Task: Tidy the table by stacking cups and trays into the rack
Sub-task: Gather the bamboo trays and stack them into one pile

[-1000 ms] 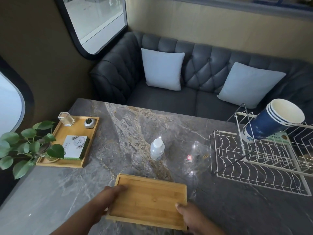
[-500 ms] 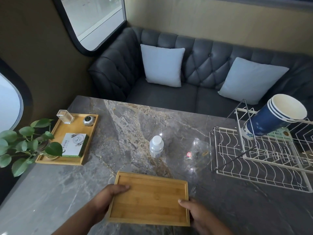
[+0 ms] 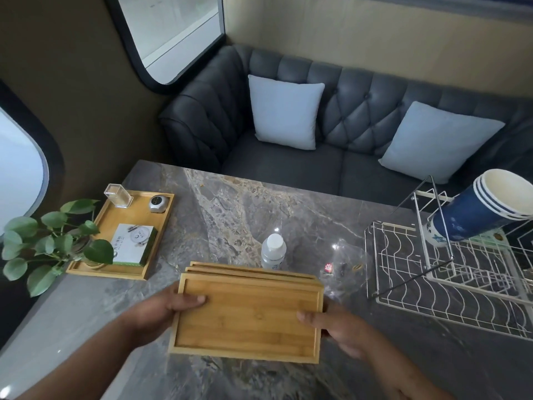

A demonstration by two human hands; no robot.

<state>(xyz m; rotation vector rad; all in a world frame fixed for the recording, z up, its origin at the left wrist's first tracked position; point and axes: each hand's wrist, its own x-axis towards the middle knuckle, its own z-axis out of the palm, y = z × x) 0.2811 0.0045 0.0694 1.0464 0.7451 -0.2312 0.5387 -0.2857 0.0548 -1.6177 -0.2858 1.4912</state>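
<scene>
1. A potted plant [image 3: 43,243] is seen at the far left, its leaves overlapping a side tray [image 3: 135,215]. The side tray is loaded with a white box [image 3: 132,243], a clear holder [image 3: 118,196] and a round gadget [image 3: 157,203].
2. The left-hand grip [image 3: 161,310] is clamped on the left end of the stack of trays [image 3: 248,316], with the thumb laid on top.
3. The stack is held over the near part of the tabletop [image 3: 245,215], face up. Two more rims are shown behind the top tray.
4. A bottle [image 3: 273,252] is stood upright just behind the stack, and a clear wrapper [image 3: 346,264] is laid to its right.
5. The right-hand grip [image 3: 343,330] is clamped on the stack's right end.
6. The wire rack [image 3: 403,284] is set at the right, apart from the stack. Nested blue cups [image 3: 473,217] are lodged tilted in its upper part.
</scene>
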